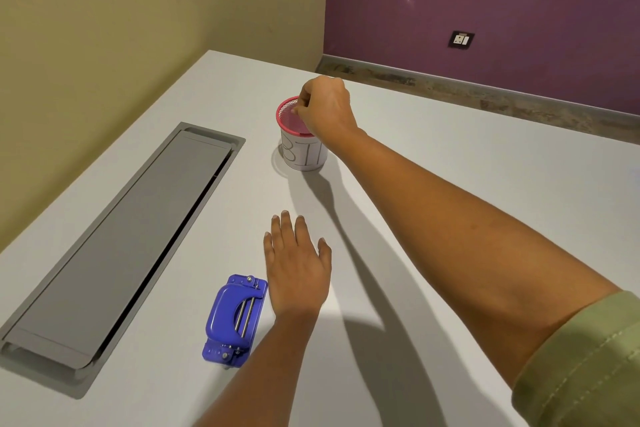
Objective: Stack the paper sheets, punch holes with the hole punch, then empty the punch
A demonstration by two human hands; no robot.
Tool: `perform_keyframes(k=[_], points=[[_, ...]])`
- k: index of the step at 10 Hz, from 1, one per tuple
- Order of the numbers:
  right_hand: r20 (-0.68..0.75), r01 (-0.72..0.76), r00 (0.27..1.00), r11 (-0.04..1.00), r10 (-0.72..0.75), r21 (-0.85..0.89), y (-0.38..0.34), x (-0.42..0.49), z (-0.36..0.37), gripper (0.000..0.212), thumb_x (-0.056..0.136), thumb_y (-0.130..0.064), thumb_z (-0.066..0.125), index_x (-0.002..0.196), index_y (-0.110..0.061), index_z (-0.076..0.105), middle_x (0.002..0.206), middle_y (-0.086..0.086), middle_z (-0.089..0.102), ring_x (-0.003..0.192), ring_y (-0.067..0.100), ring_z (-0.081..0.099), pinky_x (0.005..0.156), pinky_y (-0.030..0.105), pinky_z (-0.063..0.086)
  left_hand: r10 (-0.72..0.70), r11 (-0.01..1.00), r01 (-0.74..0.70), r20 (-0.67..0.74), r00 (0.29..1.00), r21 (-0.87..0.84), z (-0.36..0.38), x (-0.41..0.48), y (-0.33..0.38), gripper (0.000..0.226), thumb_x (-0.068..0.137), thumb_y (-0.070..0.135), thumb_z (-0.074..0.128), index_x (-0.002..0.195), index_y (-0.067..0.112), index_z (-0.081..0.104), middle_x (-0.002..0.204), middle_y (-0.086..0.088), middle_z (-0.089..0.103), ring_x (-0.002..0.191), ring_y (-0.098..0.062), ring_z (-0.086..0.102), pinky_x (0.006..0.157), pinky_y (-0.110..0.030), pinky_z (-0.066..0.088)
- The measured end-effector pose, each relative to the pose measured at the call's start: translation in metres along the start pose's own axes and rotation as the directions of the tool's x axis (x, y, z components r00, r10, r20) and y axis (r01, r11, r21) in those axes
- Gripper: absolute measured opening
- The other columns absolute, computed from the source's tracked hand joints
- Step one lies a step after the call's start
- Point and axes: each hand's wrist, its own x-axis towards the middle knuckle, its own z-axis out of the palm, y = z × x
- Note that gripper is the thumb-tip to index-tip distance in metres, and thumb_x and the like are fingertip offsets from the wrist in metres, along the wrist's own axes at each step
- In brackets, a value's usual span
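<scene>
Down at seven o'clock from the frame's middle, the blue hole punch (235,319) lies on the white table (450,156), with two metal rods showing along its upper face. Whether its chip tray is on or off is hard to make out from this angle. Just beside it, toward three o'clock, the left hand (298,270) rests palm down on the tabletop with its fingers straight and slightly spread, holding nothing. Its forearm runs off the bottom edge, passing close by the punch's near corner.

Up at twelve o'clock, well apart from the punch, stands a pink mesh cup (289,114) wrapped in a paper label (304,154). The letters "BI" can be read; the rest curves out of sight. The right hand (327,106) hangs over the cup's mouth and hides its right rim, fingertips bunched together and pointing down into it. I cannot tell whether anything is pinched between them.

At four o'clock a green sleeve (581,357) is cut off by the frame's corner. At nine o'clock a long grey cable hatch (117,239) is set into the table. A wall socket (461,40) sits on the purple wall at one o'clock.
</scene>
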Motion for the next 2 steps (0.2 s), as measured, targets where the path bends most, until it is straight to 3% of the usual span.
perform_keyframes(k=[1,2], points=[[0.044,0.012,0.999,1.0,-0.012,0.001,0.0014,-0.0027,0.0007,0.024,0.087,-0.008,0.057,0.109,-0.005,0.067,0.114,0.014,0.064,0.106,0.028,0.06,0.086,0.032,0.05,0.004,1.0,-0.004,-0.004,1.0,-0.014,-0.0007,0.0002,0.0005,0.051,0.094,0.033,0.037,0.137,0.006,0.038,0.149,-0.017,0.033,0.141,-0.03,0.024,0.116,-0.043,0.018],[0.034,0.036,0.999,0.998,-0.037,0.045,-0.0015,-0.0113,-0.0015,0.032,0.09,-0.024,0.055,0.117,-0.009,0.062,0.12,0.012,0.063,0.111,0.028,0.056,0.089,0.034,0.047,-0.014,1.0,0.013,-0.004,1.0,-0.009,-0.0016,-0.0004,-0.0002,0.051,0.094,0.034,0.034,0.138,0.008,0.035,0.151,-0.015,0.03,0.143,-0.029,0.021,0.117,-0.041,0.015]])
